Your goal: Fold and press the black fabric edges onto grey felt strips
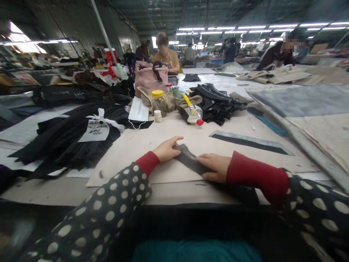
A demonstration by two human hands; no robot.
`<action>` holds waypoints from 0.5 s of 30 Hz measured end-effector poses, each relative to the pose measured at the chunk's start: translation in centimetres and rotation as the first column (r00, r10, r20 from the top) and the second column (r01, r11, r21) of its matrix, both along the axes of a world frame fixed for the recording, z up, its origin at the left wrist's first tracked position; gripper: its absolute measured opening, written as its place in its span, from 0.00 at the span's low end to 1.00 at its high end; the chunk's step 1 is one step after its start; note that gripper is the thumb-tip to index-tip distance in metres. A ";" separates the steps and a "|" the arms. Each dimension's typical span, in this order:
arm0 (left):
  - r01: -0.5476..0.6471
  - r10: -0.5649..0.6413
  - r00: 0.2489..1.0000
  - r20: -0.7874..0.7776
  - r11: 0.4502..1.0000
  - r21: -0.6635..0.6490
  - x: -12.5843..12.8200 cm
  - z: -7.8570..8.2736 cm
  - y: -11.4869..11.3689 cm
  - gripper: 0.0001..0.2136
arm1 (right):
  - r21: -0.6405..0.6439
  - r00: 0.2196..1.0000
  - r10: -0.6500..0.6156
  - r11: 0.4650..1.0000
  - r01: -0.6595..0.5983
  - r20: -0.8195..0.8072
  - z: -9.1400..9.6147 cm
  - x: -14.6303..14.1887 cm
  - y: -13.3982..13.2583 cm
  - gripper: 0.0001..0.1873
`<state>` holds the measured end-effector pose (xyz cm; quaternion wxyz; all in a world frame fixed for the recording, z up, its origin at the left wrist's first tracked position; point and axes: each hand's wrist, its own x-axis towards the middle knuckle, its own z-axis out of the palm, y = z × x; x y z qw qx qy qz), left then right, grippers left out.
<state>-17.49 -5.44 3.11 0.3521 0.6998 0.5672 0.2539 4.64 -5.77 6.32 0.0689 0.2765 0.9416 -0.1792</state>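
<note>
A dark grey and black fabric strip (191, 159) lies slantwise on the pale board in front of me. My left hand (167, 149) is at its far left end, the index finger stretched out and apart from the thumb, which touches the strip's edge. Farther along, my right hand (215, 165) rests flat on the strip with the fingers extended. The strip's near part runs under my right wrist and is partly hidden by it. Beyond the right hand lies another strip (251, 143), black with a grey upper edge.
To the left a black fabric bundle (65, 134) carries a handwritten tag (94, 131). Behind the hands stand a yellow-lidded jar (159, 102), a small white bottle (157, 116), a face mask (138, 110), a yellow-handled brush (189, 102) and black scraps (215, 102). People work farther back.
</note>
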 end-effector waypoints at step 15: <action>0.040 -0.046 0.999 0.020 0.969 0.243 0.9 -1.8 2.1 0.27 | -0.074 0.894 -0.323 0.946 0.316 -0.310 -3.5 -4.6 6.0 0.17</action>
